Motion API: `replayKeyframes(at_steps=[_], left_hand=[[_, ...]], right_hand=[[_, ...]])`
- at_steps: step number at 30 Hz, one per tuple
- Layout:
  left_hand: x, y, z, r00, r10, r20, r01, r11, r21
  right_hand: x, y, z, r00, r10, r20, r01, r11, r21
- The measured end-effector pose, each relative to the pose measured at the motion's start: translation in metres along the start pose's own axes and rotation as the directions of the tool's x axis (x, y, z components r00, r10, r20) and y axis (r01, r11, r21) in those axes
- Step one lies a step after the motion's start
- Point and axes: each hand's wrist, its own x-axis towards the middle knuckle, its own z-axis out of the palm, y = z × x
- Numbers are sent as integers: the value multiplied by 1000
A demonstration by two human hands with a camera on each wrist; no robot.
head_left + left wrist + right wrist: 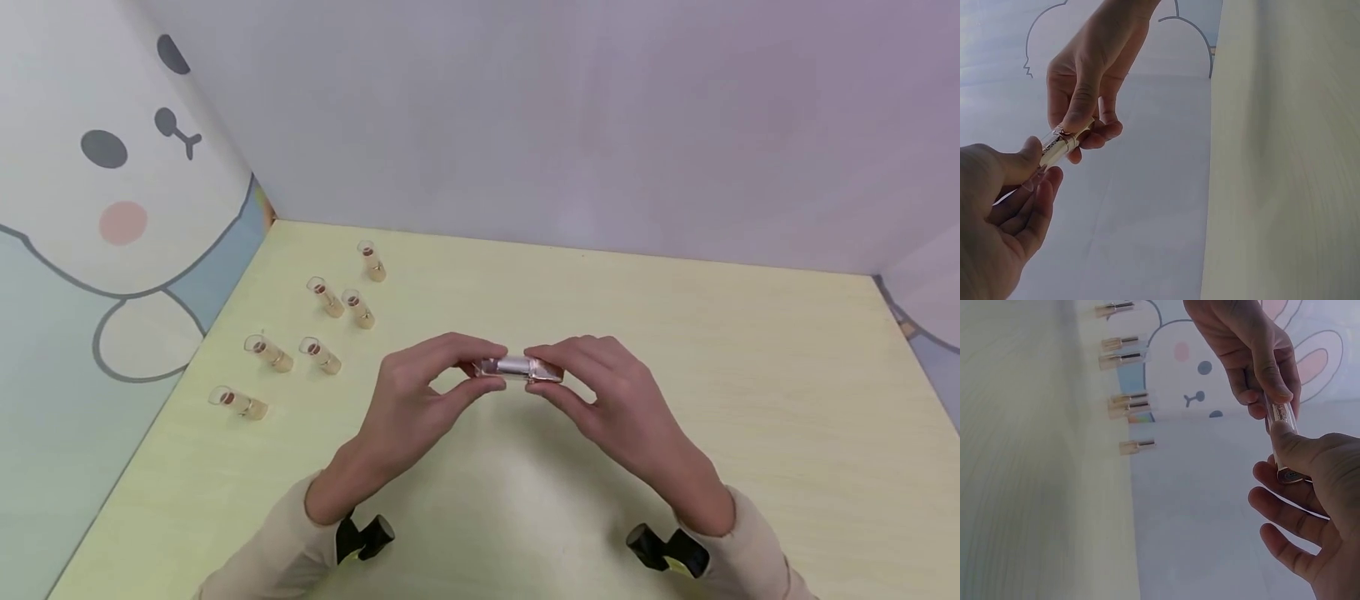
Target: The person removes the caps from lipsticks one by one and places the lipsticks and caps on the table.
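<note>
The head view showed, on the near side, a left hand (pixel 416 398) and a right hand (pixel 621 400) facing each other above a pale table (pixel 750 375). Both grasped one lipstick tube (pixel 514 367), stretched left to right between them: left thumb and fingers pinched its clear left end, right ones its right end, the middle bare. Small dark marks on it were too tiny to read. Six similar tubes (pixel 322 358) stood at far left, before a plain far wall (pixel 562 125).
</note>
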Motion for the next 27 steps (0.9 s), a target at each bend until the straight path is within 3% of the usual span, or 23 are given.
replayKeyframes(at_steps=[13,19,27], left_hand=[[-1,1,-1,1000,-25,11,25,998,52],[0,-1,-9,999,-28,-34,32,993,113],[-1,-2,-14,998,-49,-35,53,994,100]], right_hand=[[0,3,2,1000,-4,8,4,1000,2],[-3,9,-1,1000,27,0,-27,999,-22],[-6,14,-1,998,60,15,-60,998,1]])
